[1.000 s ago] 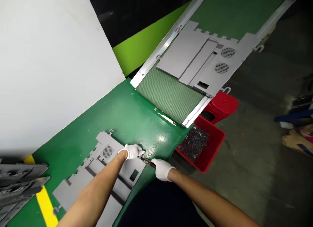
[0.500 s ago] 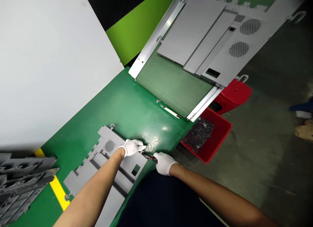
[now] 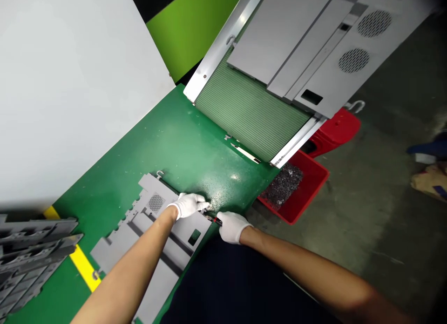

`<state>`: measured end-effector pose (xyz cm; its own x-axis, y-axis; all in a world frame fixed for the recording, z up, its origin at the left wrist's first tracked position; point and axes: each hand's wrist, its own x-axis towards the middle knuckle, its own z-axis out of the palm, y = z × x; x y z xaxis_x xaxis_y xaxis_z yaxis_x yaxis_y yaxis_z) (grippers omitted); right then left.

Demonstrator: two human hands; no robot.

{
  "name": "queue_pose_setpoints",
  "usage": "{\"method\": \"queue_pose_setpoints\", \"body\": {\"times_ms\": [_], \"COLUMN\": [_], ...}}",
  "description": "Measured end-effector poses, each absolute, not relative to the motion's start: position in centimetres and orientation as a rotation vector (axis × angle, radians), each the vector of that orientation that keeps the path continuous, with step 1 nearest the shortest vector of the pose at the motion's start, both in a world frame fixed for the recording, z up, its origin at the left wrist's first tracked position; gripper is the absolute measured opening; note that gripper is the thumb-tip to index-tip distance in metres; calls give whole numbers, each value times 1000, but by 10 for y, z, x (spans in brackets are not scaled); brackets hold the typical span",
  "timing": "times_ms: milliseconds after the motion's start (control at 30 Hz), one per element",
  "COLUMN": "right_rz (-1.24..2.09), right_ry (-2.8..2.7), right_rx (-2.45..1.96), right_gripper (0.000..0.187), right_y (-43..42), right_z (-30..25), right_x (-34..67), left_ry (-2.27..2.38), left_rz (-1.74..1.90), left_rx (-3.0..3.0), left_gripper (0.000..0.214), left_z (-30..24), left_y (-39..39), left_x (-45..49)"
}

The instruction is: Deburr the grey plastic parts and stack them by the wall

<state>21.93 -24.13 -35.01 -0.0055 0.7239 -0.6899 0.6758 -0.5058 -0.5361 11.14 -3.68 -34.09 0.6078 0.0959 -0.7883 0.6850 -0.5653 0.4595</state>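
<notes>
Gloved left hand [image 3: 188, 205] lies over the top corner of the gray panel [image 3: 164, 280], fingers bunched at its edge; whether they pinch anything cannot be told. Just right of it, the right hand [image 3: 232, 227] grasps a red-and-black tool [image 3: 217, 219] aimed leftward at that edge. The gray panel's long axis runs left and bodyward from the hands, beneath the left forearm [image 3: 139, 263]; the left hand is nearer.

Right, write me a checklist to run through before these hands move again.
1. Left hand and right hand gloved: ok.
2. Red-and-black tool gripped in the right hand: ok.
3. Gray panel lying on the green table: ok.
4. Table beside the left hand clean: not ok, dark specks there.
5. White knife-like item clear of both hands: ok, by the conveyor.
6. Tool touching the panel: cannot tell, too small.
</notes>
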Motion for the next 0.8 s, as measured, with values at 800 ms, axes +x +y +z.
{"method": "queue_pose_setpoints", "body": {"times_ms": [800], "right_rz": [1575], "right_ry": [-1681], "right_rx": [-2420], "right_gripper": [28], "right_y": [-215], "right_z": [-348], "right_x": [222], "left_ry": [600], "left_rz": [-969], "left_rx": [1991], "left_gripper": [43], "left_z": [-353], "left_y": [-31], "left_x": [117]}}
